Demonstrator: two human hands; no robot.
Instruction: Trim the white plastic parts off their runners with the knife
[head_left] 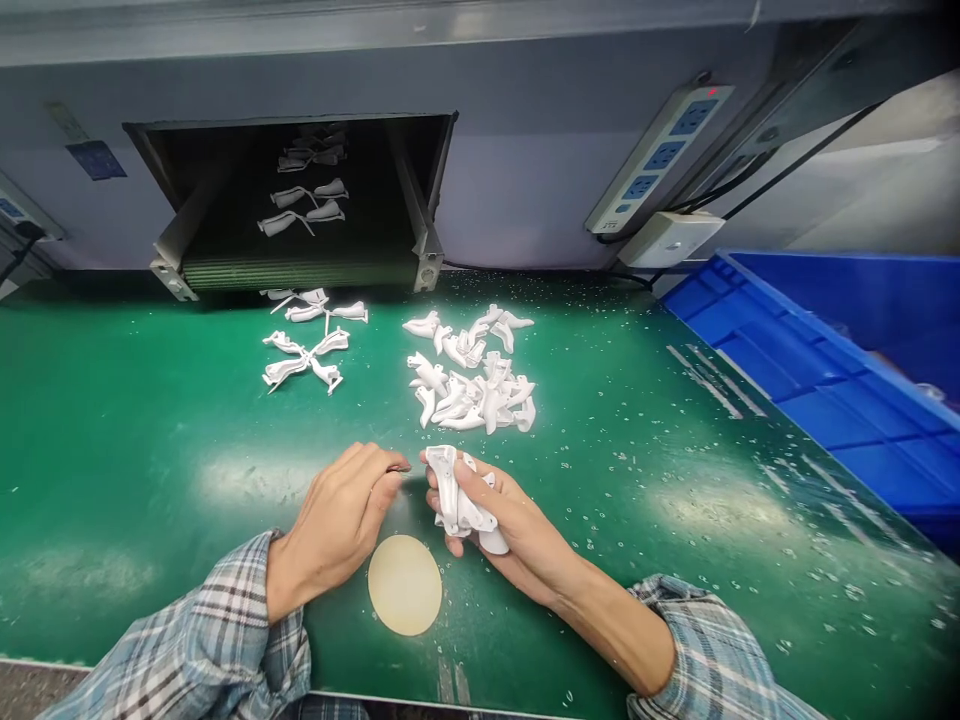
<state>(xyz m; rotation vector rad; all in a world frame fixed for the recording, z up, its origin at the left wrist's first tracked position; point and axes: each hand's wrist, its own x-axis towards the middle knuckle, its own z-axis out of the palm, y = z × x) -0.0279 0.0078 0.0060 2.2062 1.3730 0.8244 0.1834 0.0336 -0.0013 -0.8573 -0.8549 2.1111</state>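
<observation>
The right hand [517,540] grips a white plastic part [457,495] above the green bench [135,450]; the left hand [337,520] curls closed beside it, near a pile of white parts [469,385].

**plaid shirt sleeves, bare hands**
left sleeve [217,630] and right sleeve [712,650] checked in pale blue, white and dark grey; left hand [337,525] and right hand [517,530] ungloved
</observation>
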